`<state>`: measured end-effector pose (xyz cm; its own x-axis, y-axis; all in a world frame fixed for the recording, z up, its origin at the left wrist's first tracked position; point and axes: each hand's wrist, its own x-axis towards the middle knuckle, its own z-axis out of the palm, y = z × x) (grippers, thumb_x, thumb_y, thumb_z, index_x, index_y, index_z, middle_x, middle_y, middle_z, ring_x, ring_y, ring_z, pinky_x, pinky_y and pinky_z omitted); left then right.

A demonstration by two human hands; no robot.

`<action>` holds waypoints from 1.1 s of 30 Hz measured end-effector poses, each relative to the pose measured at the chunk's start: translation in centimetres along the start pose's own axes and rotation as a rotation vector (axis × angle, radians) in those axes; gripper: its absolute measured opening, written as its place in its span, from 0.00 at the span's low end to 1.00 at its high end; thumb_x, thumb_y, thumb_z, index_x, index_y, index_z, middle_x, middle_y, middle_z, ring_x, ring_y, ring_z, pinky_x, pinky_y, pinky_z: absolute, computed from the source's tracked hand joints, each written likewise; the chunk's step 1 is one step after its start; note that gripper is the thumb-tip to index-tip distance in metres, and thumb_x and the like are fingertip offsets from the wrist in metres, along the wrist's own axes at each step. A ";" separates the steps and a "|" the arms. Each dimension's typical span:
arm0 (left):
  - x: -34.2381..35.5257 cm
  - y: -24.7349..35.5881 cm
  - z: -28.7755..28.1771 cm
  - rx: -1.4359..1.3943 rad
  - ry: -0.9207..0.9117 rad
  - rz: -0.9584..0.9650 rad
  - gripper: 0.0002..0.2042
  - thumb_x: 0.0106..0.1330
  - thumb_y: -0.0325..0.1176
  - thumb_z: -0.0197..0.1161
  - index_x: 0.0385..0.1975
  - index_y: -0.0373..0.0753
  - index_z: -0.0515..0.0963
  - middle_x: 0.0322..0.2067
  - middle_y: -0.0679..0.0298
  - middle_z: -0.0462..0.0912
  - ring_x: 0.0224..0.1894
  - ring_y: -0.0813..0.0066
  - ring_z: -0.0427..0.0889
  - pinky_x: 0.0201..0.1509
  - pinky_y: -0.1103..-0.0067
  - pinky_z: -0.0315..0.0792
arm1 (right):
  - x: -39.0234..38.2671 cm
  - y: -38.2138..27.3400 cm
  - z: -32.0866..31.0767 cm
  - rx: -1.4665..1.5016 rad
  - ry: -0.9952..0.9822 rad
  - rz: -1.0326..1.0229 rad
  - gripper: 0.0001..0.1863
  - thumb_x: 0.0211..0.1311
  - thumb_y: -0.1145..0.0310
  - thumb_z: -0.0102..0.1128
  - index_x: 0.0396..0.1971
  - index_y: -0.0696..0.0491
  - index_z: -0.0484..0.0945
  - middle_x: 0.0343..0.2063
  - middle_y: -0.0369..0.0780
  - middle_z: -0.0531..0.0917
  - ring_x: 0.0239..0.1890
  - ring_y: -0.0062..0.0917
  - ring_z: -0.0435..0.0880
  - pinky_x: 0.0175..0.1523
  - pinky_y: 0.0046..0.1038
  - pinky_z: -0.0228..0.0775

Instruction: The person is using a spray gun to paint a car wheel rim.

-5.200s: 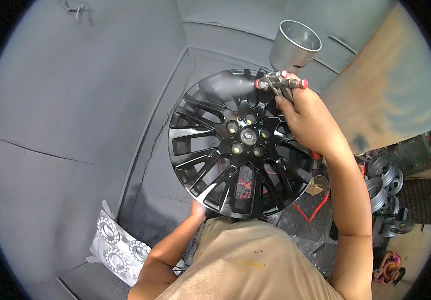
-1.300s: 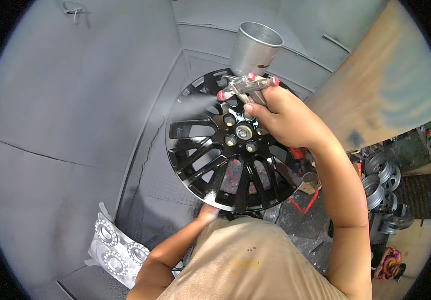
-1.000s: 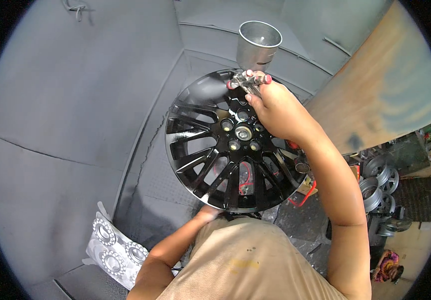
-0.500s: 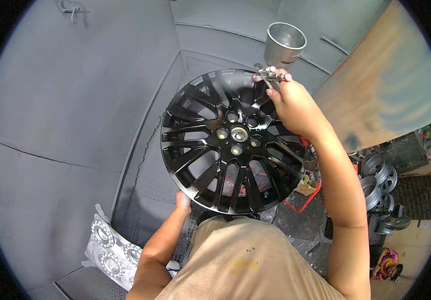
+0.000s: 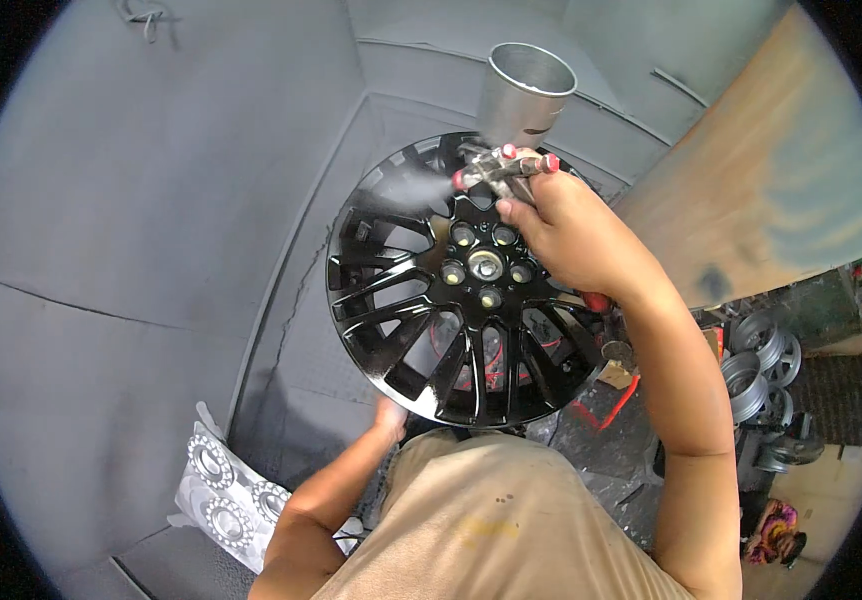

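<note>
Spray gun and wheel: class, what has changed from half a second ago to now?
The right hand has carried the spray gun leftward. The black wheel has turned, and the left hand has shifted right at its lower rim. The right hand keeps its hold, and mist still leaves the spray gun.

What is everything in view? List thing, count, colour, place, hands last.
Wheel: one, black, centre
Spray gun: one, silver and red, over the wheel
Cup: one, silver, beyond the spray gun
Mist: one plume, whitish, left of the spray gun
Hose: count unclear, red, right of centre
Spare wheels: at least three, silver, right side
Panel: one, tan and bluish, upper right
Patterned sheet: one, white and grey, lower left
Walls: at least two, grey, left and top
Bundle: one, multicoloured, lower right
Shirt: one, tan, bottom centre
Left hand: one, bare, at the wheel's lower edge
Right hand: one, bare, gripping the spray gun
</note>
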<state>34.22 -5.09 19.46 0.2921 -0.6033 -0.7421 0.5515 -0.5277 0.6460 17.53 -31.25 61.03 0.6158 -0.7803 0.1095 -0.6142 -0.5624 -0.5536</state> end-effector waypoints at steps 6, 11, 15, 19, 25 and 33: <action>-0.5 -1.7 0.9 0.083 -0.056 0.036 0.15 0.75 0.38 0.51 0.53 0.38 0.77 0.45 0.64 0.84 0.42 0.74 0.83 0.44 0.74 0.78 | 1.5 0.3 1.6 0.070 -0.106 -0.092 0.13 0.68 0.70 0.55 0.39 0.68 0.73 0.28 0.59 0.80 0.39 0.54 0.82 0.44 0.48 0.72; 0.4 -1.8 0.9 0.681 -0.245 0.200 0.22 0.75 0.37 0.46 0.64 0.33 0.68 0.64 0.56 0.72 0.64 0.62 0.69 0.68 0.73 0.63 | 3.0 2.4 3.3 -0.075 0.019 -0.085 0.12 0.68 0.72 0.53 0.45 0.65 0.68 0.30 0.59 0.81 0.38 0.56 0.82 0.44 0.48 0.73; 0.4 -4.5 0.1 1.034 -0.306 0.511 0.22 0.73 0.39 0.51 0.63 0.35 0.70 0.61 0.58 0.75 0.60 0.61 0.74 0.63 0.69 0.69 | 2.2 1.4 3.1 -0.064 0.030 -0.048 0.11 0.69 0.72 0.52 0.45 0.64 0.68 0.31 0.58 0.81 0.39 0.56 0.80 0.44 0.47 0.71; 0.3 -4.1 -0.2 0.850 -0.288 0.238 0.21 0.73 0.40 0.53 0.61 0.34 0.72 0.58 0.57 0.77 0.58 0.61 0.76 0.60 0.69 0.71 | 1.6 1.5 3.0 -0.055 0.040 0.031 0.12 0.70 0.72 0.51 0.47 0.63 0.69 0.32 0.58 0.80 0.39 0.56 0.78 0.44 0.46 0.69; 1.6 -2.1 -1.2 0.559 -0.243 -0.174 0.20 0.71 0.40 0.55 0.57 0.34 0.74 0.54 0.57 0.80 0.54 0.61 0.78 0.55 0.67 0.75 | 2.5 4.0 3.5 -0.073 0.078 0.005 0.11 0.69 0.73 0.52 0.46 0.62 0.69 0.34 0.59 0.80 0.41 0.56 0.78 0.45 0.46 0.69; 3.7 3.0 -2.4 -0.189 0.061 0.055 0.13 0.70 0.35 0.56 0.43 0.31 0.81 0.39 0.56 0.85 0.38 0.65 0.83 0.43 0.70 0.77 | 1.1 7.3 2.6 -0.172 0.188 -0.084 0.12 0.67 0.75 0.51 0.46 0.65 0.69 0.38 0.61 0.81 0.45 0.55 0.81 0.49 0.48 0.72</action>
<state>38.83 -7.49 18.29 0.3695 -0.5872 -0.7202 0.6690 -0.3698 0.6448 14.97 -35.50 54.93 0.5750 -0.7573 0.3097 -0.6499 -0.6527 -0.3894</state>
